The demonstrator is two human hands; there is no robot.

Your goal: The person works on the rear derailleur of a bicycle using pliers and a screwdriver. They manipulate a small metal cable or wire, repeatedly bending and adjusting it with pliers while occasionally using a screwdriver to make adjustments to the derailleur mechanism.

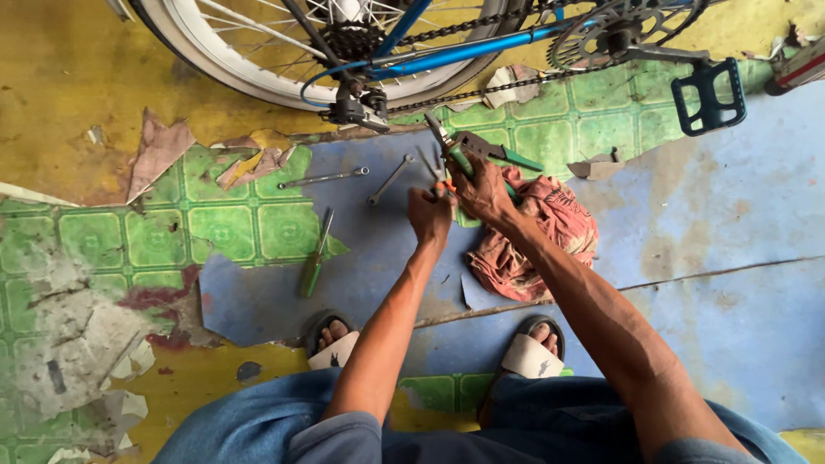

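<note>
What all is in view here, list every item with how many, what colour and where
Bicycle: one, blue frame, top, with rear wheel, chain and chainring.
Pedal: one, black, upper right.
Pliers: one, green handles, in the right hand.
Wrenches: two, silver, on the floor left of the hands.
Screwdriver: one, green handle, on the floor at left centre.
Rag: one, faded red, under the right forearm.
Floor covering: torn, green tile pattern, blue and yellow patches.
Sandals: two, pale straps, bottom centre.
Left hand: one, closed on something small and orange, too small to tell.
Right hand: one, gripping the pliers.
</note>
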